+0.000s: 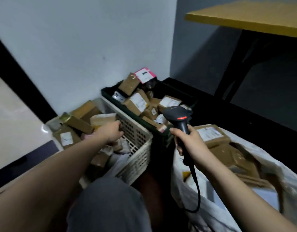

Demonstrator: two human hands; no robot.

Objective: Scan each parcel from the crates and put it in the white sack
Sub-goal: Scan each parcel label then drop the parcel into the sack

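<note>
A white lattice crate (137, 148) at the left holds several brown cardboard parcels. My left hand (111, 131) reaches into it, fingers curled over a pale parcel (102, 119); whether it grips the parcel is hidden. Behind stands a dark green crate (111, 95) with more parcels, one with a pink label (145, 74). My right hand (189, 143) is closed on the handle of a black barcode scanner (177, 114), held above the gap between the crates and the sack. At the right the white sack (261, 158) lies open with brown parcels (211, 135) inside.
A grey wall rises behind the crates. A yellow tabletop (253, 15) on black legs stands at the upper right. My knee in grey cloth (109, 203) fills the bottom centre. The scanner's cable (197, 190) hangs down across the sack's edge.
</note>
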